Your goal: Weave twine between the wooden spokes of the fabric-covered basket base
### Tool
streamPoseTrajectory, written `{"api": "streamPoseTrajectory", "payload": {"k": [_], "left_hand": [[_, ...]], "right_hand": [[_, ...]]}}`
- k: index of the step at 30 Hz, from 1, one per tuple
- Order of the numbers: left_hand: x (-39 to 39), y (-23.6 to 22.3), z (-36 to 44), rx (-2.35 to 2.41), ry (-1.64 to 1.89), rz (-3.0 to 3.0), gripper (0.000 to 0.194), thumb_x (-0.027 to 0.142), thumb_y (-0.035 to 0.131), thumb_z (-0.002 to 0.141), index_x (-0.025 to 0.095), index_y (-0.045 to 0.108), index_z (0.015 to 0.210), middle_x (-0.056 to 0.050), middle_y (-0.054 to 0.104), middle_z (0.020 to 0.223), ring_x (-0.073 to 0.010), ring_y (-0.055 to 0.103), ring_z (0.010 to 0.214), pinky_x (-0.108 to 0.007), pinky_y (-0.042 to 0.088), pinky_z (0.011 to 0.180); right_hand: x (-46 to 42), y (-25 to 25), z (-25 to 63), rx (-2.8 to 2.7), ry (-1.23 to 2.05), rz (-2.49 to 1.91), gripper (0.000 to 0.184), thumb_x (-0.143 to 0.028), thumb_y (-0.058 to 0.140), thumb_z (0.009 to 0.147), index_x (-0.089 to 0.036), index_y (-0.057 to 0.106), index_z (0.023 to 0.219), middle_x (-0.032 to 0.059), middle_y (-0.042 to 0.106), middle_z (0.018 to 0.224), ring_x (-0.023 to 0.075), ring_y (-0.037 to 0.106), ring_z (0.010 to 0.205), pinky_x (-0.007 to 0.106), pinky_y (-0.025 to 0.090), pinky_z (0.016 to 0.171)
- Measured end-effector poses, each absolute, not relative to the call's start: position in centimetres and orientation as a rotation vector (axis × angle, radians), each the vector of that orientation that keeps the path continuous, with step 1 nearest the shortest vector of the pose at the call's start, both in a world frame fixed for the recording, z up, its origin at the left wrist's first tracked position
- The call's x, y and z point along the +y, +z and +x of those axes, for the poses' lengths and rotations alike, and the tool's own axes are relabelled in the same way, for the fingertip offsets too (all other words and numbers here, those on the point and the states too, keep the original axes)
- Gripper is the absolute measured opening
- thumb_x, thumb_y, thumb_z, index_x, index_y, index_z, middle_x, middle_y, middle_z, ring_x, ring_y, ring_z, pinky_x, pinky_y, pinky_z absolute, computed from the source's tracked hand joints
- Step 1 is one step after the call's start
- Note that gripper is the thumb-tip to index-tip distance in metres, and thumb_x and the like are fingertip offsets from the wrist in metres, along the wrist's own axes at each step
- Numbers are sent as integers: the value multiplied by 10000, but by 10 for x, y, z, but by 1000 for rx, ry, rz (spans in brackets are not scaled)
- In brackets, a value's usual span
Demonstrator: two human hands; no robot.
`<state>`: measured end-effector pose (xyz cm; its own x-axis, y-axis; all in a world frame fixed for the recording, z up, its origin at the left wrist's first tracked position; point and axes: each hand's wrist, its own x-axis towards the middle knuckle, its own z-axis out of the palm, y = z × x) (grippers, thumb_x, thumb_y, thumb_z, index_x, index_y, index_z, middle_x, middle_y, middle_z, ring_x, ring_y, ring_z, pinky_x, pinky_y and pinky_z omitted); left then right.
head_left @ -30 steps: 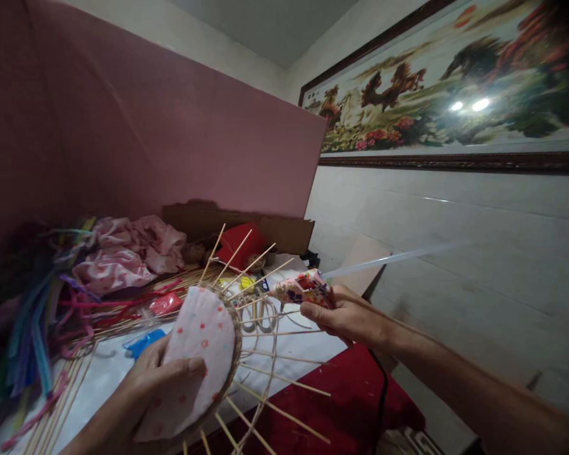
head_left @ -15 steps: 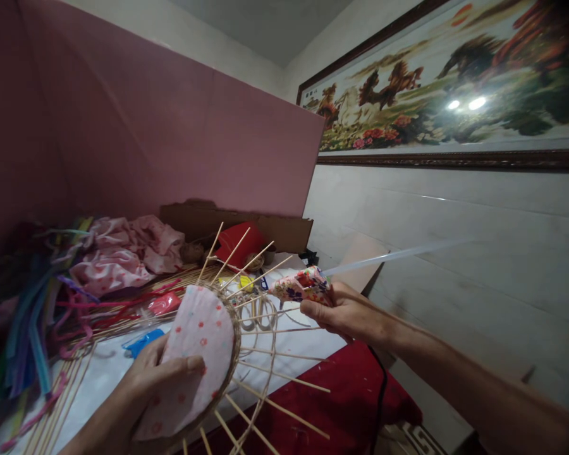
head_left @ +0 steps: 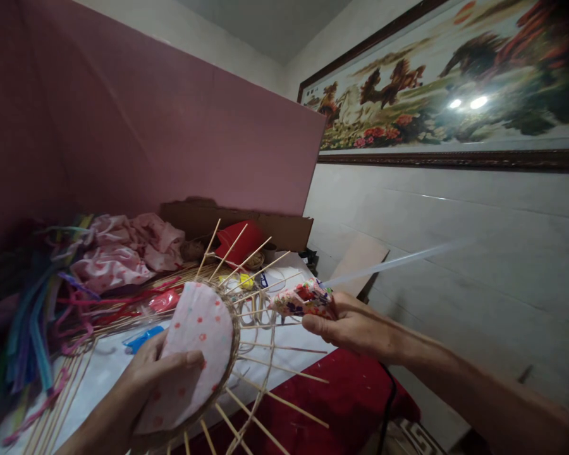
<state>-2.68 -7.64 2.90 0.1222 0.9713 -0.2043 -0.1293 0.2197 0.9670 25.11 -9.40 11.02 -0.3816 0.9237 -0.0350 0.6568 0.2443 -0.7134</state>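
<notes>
My left hand point(head_left: 159, 373) grips a round piece with thin wooden sticks point(head_left: 291, 407) fanning out from its edge. White cloth point(head_left: 201, 341) with red paw prints covers part of its face, and my thumb presses on that cloth. A twine ring point(head_left: 269, 360) runs across the sticks. In my right hand point(head_left: 344, 325) is a glue gun point(head_left: 301, 298) wrapped in flowered cloth, its tip pointing left near the upper right sticks. A long clear glue stick point(head_left: 398, 260) juts from its back end. The fingers under the gun are mostly hidden.
Scissors point(head_left: 256, 313) lie on the white table cover point(head_left: 102, 373) behind the sticks. Colourful fuzzy strips point(head_left: 28, 341) and crumpled pink cloth point(head_left: 118, 253) are at the left. A blue packet point(head_left: 142, 339) rests beside my left hand. Red cloth point(head_left: 355, 385) hangs at the table's right.
My right hand and the glue gun have dropped slightly. The round piece has turned a little in my left hand, its sticks shifting slightly. Both grips stay the same.
</notes>
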Motion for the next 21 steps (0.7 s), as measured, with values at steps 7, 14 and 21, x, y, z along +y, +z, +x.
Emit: {"api": "streamPoseTrajectory", "payload": {"k": [7,14,21], "left_hand": [[-77,28,-27,1106,1077,951,374,337,765,485,175,594,775,27,679,524,-139,577,420,-208,412,401],[-79,34,-25,1096,1082,960,304,331,770,482,172,634,703,14,672,498,-129,560,399,-196,393,382],[-80,35,-24,1091,1101,971,295,322,769,487,157,631,689,20,671,485,-130,566,399,-194,403,386]], "right_hand": [[-95,113,251,-2182,881,-1469,471,-554,465,827,-193,285,586,-68,244,540,71,207,495,224,170,449],[-94,112,250,-2187,874,-1476,458,-561,450,827,-195,293,603,-69,241,545,71,208,494,220,174,447],[-96,117,248,-2195,835,-1513,466,-553,448,832,-196,280,585,-64,245,543,72,216,489,227,182,446]]}}
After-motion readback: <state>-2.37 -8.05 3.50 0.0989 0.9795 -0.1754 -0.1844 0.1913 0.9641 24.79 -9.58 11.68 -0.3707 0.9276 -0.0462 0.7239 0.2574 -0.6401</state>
